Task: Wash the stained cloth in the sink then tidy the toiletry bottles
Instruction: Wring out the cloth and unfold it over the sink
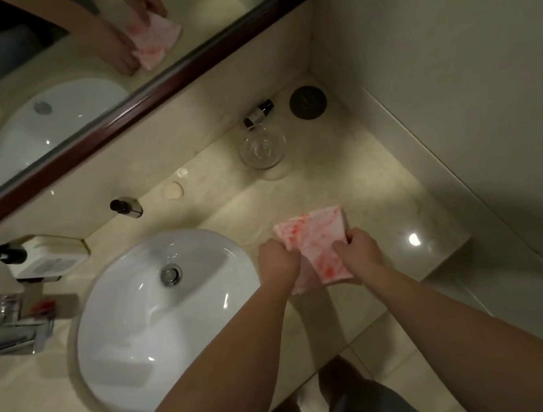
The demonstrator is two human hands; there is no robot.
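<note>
Cloth (314,240), red-stained, soft and limp, lies on the counter (383,198) at three o'clock of the sink (134,327), and we pinch its edges with left hand (275,257) and right hand (360,251), both clamped.

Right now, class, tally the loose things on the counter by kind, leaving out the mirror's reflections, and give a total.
Small dark-capped toiletry bottles: 2 (one lying by the wall, one near the sink)
Pump bottle: 1
Stained cloth: 1
Clear glass bowl: 1
Soap bar: 1
Total: 6
</note>
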